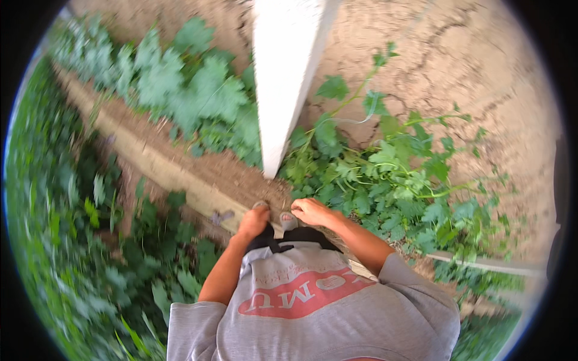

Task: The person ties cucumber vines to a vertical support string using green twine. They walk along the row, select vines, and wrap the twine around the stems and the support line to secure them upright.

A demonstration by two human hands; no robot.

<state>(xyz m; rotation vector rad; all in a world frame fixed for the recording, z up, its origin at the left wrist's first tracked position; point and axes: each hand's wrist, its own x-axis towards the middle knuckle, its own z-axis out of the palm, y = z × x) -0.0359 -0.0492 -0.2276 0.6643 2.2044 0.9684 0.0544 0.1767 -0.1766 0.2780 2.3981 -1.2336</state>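
Observation:
My left hand (254,222) hangs low in front of my left thigh, its back towards me. The fingers curl downward, so whether anything is in them is hidden. Held a little forward on the other side is my right hand (312,211), with bent fingers near the sandal (289,221) on my right foot. Nothing can be made out between its thumb and fingertips. Closest to this hand is a mass of green grapevine-like shoots (384,176) with lobed leaves. Straight ahead of both hands rises a white post (289,81), its base on bare soil.
A low pale ledge (167,167) runs diagonally to the left of my feet. Large lobed leaves (194,85) grow left of the post, and dense foliage (144,252) fills the lower ground. A thin pale string (361,121) crosses the right-hand shoots, before a cracked earthen surface (447,67).

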